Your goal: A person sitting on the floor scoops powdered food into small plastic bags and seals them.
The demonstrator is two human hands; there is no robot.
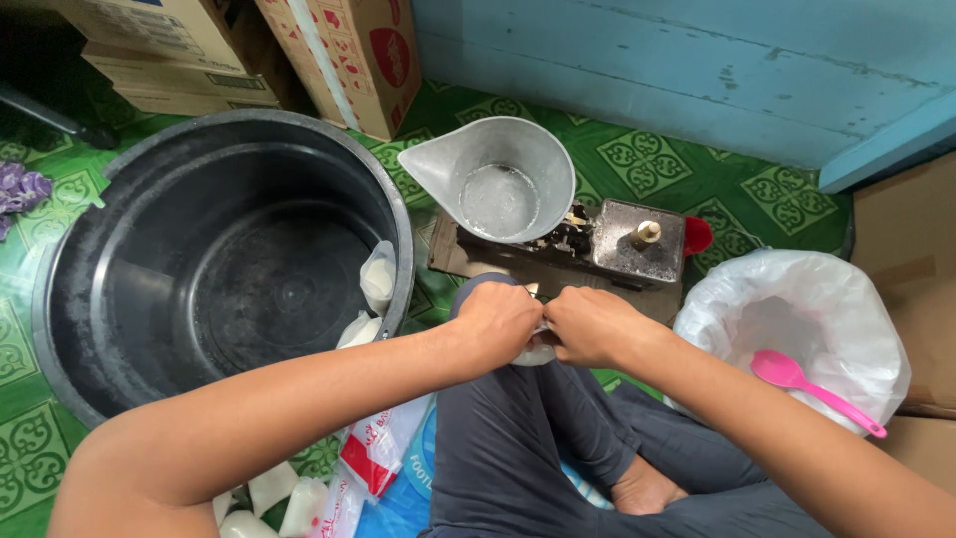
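A small white bag (539, 351) was pinched shut between the left hand (498, 321) and right hand (590, 325), at six o'clock from the scale (637, 242), its mouth seemingly being tied; a firm knot was judged next.

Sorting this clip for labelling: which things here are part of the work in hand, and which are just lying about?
In use:
left hand and right hand, together gripping a small clear bag
balance scale with metal scoop pan
white sack with pink spoon
filled bags by the black tub

Lying about:
cardboard boxes
purple cloth
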